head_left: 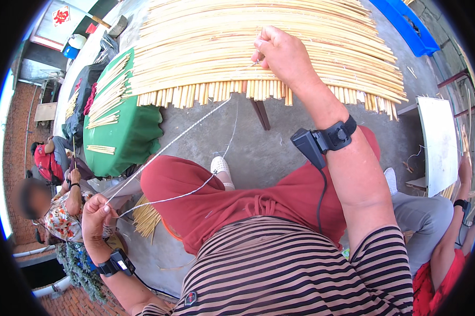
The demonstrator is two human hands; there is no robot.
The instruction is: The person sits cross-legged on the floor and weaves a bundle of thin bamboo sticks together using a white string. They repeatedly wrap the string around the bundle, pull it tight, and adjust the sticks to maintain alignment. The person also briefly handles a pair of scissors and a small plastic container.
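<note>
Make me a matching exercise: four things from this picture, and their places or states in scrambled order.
1. Left hand
2. Right hand
3. Cloth
4. Board

A. White, toward the right edge
B. Out at the left, pinching white cord
C. Green, beneath smaller stick groups
D. Over the wide layer of sticks

Pairs: 1-B, 2-D, 3-C, 4-A

One left hand (96,211) and one right hand (279,55) are counted, with two wrist devices (329,141). Two strands of cord (195,124) are seen. One mat (221,42) is counted; its sticks (206,94) are too many to be counted. At left, one green cloth (142,139) and two people (63,213) are seen; at right, one white board (436,145); at far right, one blue crate (411,29).
</note>
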